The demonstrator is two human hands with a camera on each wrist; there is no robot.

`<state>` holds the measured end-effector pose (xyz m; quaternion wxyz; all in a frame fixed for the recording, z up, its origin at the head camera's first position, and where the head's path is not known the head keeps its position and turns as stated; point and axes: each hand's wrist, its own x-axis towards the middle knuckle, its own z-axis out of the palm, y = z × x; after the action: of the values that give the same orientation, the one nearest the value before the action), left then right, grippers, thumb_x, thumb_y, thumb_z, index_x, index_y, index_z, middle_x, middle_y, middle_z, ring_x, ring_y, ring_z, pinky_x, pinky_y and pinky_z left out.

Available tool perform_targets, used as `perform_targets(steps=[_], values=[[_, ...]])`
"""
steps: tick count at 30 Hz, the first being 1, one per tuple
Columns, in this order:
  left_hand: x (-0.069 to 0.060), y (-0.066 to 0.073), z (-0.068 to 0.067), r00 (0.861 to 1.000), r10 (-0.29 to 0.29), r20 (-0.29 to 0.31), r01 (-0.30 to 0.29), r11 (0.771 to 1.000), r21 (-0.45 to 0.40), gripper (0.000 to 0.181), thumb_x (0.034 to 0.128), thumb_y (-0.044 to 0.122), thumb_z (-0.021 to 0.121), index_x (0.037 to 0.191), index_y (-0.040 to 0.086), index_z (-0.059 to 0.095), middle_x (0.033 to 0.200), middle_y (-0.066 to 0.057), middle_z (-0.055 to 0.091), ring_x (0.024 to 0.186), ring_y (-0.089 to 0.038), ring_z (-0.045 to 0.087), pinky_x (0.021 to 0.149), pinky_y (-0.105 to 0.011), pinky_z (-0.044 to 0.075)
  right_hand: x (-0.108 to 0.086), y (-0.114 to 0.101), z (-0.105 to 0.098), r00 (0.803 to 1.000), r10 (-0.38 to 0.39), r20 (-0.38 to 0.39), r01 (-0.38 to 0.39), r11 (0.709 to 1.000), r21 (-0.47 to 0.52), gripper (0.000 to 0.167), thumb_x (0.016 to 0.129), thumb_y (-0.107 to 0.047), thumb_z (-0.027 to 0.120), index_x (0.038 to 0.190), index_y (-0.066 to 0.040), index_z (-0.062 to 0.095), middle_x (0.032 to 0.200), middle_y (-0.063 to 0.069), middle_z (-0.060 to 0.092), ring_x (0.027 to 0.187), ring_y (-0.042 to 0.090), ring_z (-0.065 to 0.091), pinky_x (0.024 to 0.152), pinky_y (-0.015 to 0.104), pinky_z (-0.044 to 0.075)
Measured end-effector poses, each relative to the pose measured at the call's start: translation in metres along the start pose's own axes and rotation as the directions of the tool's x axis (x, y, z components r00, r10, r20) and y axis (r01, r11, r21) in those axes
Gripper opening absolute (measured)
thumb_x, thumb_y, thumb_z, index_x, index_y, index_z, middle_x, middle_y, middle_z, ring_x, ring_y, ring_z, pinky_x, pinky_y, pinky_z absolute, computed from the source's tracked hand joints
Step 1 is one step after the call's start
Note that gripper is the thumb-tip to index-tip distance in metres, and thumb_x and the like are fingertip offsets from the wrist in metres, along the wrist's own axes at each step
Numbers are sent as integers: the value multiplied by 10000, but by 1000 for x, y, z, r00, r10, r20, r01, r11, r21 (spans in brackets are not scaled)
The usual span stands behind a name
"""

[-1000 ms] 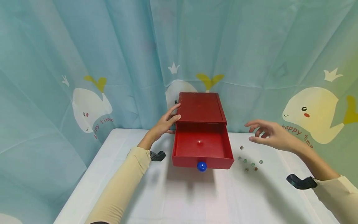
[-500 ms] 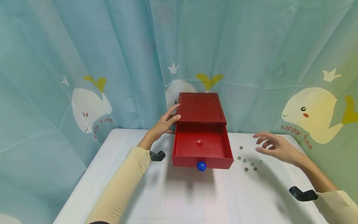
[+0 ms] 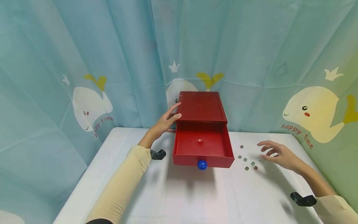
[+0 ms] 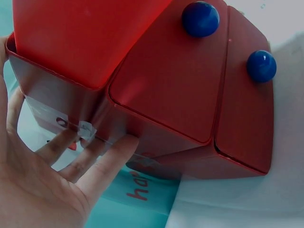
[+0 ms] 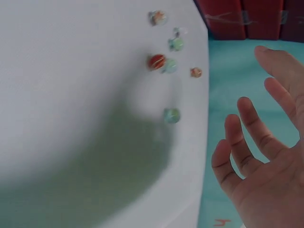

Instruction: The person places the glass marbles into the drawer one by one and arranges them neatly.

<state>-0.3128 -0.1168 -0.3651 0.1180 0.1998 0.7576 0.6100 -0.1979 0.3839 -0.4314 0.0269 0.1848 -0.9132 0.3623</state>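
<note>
A red drawer cabinet (image 3: 199,105) stands at the back of the table, its top drawer (image 3: 188,160) pulled out and bare inside, with a blue knob (image 3: 202,165) on its front. My left hand (image 3: 162,125) rests against the cabinet's left side, fingers spread; the left wrist view shows the fingertips (image 4: 124,143) touching the side wall. To the right of the drawer lie several small glass marbles, among them a red one (image 5: 156,61) and a greenish one (image 5: 172,115). My right hand (image 3: 283,156) hovers beside these marbles, fingers loosely bent, holding nothing.
Two lower drawers with blue knobs (image 4: 200,19) are closed beneath the pulled-out one. A white cloth covers the table (image 3: 195,199). Behind it hangs a blue-green curtain (image 3: 134,62) printed with whales.
My right hand has moved right and down, toward the table, its fingers still loosely bent. The left hand, cabinet and drawer have stayed put.
</note>
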Motion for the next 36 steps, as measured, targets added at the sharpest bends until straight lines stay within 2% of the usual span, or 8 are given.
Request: perform_targets(steps=[7,11,19,23,28,36], values=[[1,2,1,1000,4,10,-4,1000,1,635,1026,433,535,1604,453,274,1591,-123,368,1409,-341,426,918,-596,555,-6,17,5,998,57,14,-57,998,-12,452,903,-172,804,1299,-55,618,1076,137,692,877,55,655,715,261,526],[2,1,1,1000,5,12,-5,1000,-3,631,1023,432,535,1599,464,278,1582,-115,376,1406,-330,429,920,-599,553,-10,24,9,994,111,24,-110,994,-20,455,909,-223,802,1296,-64,624,1086,109,684,877,63,646,707,262,506],[1,1,0,1000,1,12,-1,1000,-4,638,1013,449,547,1593,477,284,1594,-101,366,1409,-322,430,914,-586,561,-15,34,17,995,96,29,-96,995,-3,418,881,-144,816,1241,-25,638,1024,97,653,748,78,608,661,238,450],[0,0,0,1000,-4,2,4,1000,4,640,1006,461,549,1589,485,285,1594,-93,369,1406,-318,435,912,-582,563,-14,37,19,994,100,49,-99,995,-12,415,872,-140,818,1236,-30,650,999,85,628,724,83,552,644,245,424],[0,0,0,1000,-11,-6,11,1000,8,634,1008,451,548,1584,497,287,1597,-82,368,1410,-307,427,915,-580,563,-13,38,22,988,142,62,-140,989,-44,399,863,-169,826,1218,-58,680,1020,83,620,754,96,511,650,256,412],[1,-1,0,1000,-14,-6,14,1000,6,643,1002,458,550,1586,494,284,1606,-84,358,1413,-314,426,914,-577,564,-14,36,26,986,165,34,-162,983,-89,279,879,-147,804,1136,-85,716,1027,86,626,768,110,477,638,265,390]])
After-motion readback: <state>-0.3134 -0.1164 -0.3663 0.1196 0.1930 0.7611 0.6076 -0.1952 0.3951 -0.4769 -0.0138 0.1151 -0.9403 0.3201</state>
